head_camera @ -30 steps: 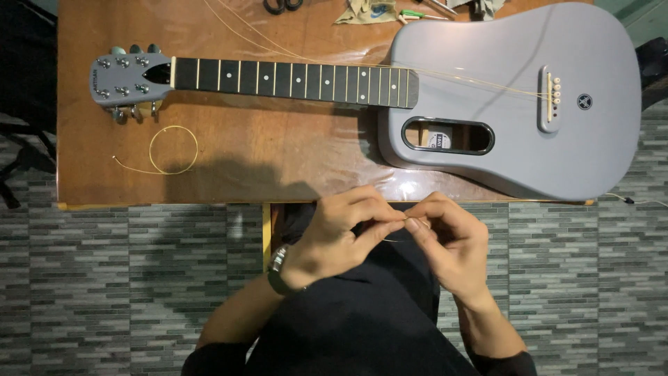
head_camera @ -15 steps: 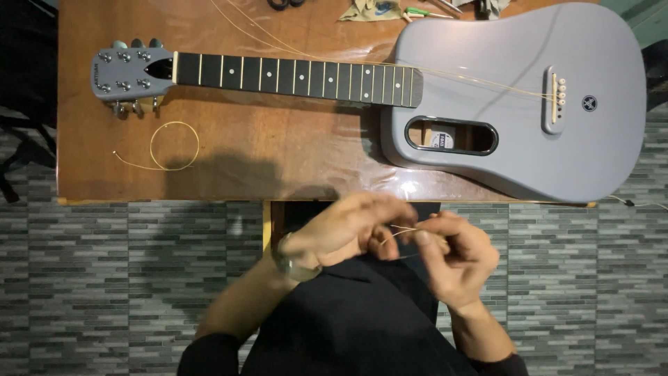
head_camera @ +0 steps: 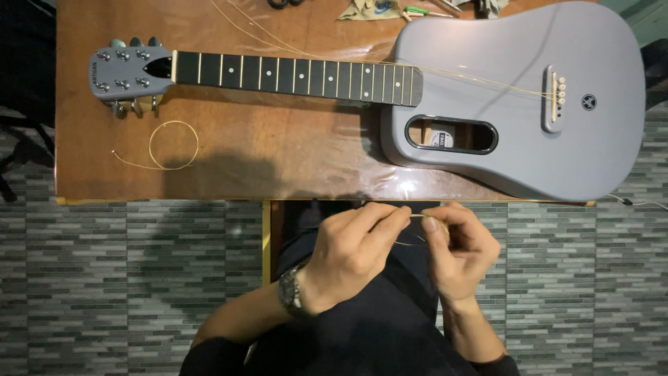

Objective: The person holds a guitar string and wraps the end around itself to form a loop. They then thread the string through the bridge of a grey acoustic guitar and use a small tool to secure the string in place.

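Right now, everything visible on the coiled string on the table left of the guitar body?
The loose string coil is a thin brass-coloured wire wound into one round loop, with a tail trailing out left. It lies flat on the wooden table, just below the guitar headstock, clear of it. Nothing touches it; both hands are away.

grey guitar [head_camera: 529,90], brown table [head_camera: 278,153], gold string [head_camera: 415,217]
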